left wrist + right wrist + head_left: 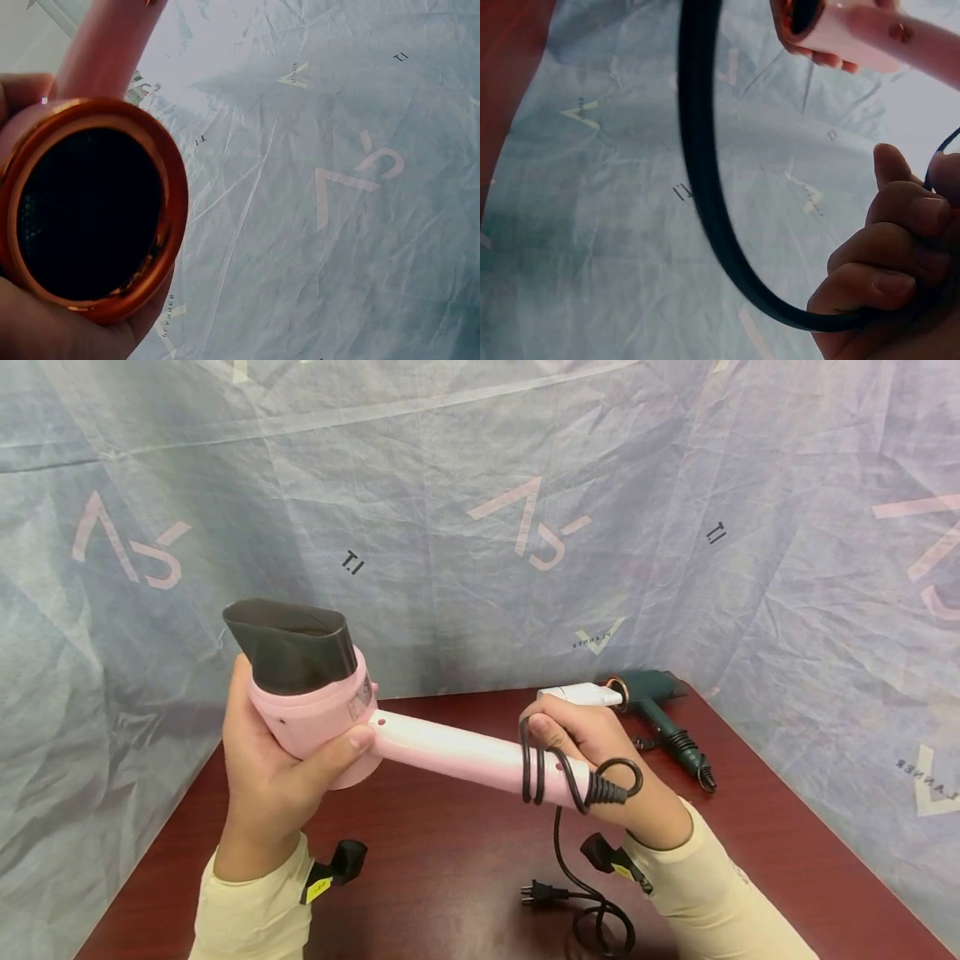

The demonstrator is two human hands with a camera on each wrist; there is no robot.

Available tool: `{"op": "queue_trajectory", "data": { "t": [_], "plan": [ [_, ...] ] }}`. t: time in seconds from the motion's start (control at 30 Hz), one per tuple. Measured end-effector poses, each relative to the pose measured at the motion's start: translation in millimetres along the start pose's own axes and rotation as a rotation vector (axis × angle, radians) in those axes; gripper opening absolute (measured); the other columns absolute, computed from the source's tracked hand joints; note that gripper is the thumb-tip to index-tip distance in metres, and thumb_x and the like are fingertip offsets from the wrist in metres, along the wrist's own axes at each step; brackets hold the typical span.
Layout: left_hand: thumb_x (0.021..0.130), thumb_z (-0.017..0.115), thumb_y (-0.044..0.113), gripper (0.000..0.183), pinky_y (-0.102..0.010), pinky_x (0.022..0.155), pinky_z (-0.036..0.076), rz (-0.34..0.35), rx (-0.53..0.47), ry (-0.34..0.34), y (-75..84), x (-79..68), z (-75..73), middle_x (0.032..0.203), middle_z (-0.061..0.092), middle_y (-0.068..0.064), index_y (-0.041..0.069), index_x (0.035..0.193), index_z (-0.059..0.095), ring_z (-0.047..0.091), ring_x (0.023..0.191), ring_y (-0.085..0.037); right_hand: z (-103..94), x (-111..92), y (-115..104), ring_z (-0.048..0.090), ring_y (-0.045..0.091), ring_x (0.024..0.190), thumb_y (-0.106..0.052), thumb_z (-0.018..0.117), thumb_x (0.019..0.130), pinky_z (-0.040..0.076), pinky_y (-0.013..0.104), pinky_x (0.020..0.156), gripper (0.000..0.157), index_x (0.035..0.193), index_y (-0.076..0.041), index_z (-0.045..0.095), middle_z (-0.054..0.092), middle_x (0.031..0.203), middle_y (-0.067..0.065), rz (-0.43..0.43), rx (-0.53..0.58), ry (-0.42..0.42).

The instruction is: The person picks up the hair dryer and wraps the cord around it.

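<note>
My left hand grips the barrel of a pink hair dryer, held up over the table, thumb across its near side. A flat black nozzle on the dryer faces up. Its handle stretches to the right, with a black power cord looped several times round the lower end. Behind that end my right hand holds the cord, its fingers curled over it in the right wrist view. The left wrist view shows the dryer's copper rear ring around a dark intake.
The cord's tail hangs down to a two-pin plug and a loop lying on the dark red table. Beyond the right hand lie a dark green hair dryer and a white object. Printed grey cloth encloses the table's back and sides.
</note>
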State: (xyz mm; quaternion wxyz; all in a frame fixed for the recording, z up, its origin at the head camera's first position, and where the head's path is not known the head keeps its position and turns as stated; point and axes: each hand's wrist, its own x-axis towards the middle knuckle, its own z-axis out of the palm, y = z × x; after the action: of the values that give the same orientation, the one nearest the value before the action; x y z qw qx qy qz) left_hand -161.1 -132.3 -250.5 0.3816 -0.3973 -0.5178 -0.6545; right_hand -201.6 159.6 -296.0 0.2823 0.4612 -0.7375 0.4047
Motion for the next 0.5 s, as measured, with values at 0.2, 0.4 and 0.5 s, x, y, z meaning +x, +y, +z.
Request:
{"op": "queue_trajectory", "data": {
  "t": [0.2, 0.4, 0.5],
  "plan": [
    [0.063, 0.074, -0.020, 0.065, -0.039, 0.084, 0.059, 0.008, -0.057, 0.094, -3.1, -0.3, 1.0, 0.108, 0.066, -0.026, -0.015, 0.124, 0.051, 0.070, 0.090, -0.035, 9.7, -1.5, -1.4, 0.041, 0.002, 0.064, -0.014, 0.049, 0.109, 0.039, 0.023, 0.059, 0.023, 0.088, -0.021, 0.054, 0.045, 0.073, -0.012, 0.076, -0.074, -0.072],
    [0.063, 0.070, -0.022, 0.062, -0.038, 0.087, 0.057, 0.030, -0.059, 0.205, -6.2, 1.1, 3.4, 0.111, 0.066, -0.024, -0.014, 0.122, 0.053, 0.066, 0.098, -0.036, 13.8, -3.3, -2.8, 0.040, 0.004, 0.065, -0.003, 0.050, 0.106, 0.040, 0.024, 0.062, 0.024, 0.090, -0.019, 0.058, 0.041, 0.071, -0.011, 0.095, 0.055, -0.069],
    [0.063, 0.069, -0.022, 0.061, -0.038, 0.087, 0.056, 0.038, -0.064, 0.252, -6.3, 2.1, 4.9, 0.109, 0.067, -0.024, -0.013, 0.121, 0.054, 0.065, 0.097, -0.036, 16.1, -2.2, -3.7, 0.042, 0.004, 0.063, 0.000, 0.048, 0.105, 0.040, 0.023, 0.059, 0.022, 0.098, -0.017, 0.060, 0.044, 0.070, -0.010, 0.050, 0.090, -0.081]
  ]
}}
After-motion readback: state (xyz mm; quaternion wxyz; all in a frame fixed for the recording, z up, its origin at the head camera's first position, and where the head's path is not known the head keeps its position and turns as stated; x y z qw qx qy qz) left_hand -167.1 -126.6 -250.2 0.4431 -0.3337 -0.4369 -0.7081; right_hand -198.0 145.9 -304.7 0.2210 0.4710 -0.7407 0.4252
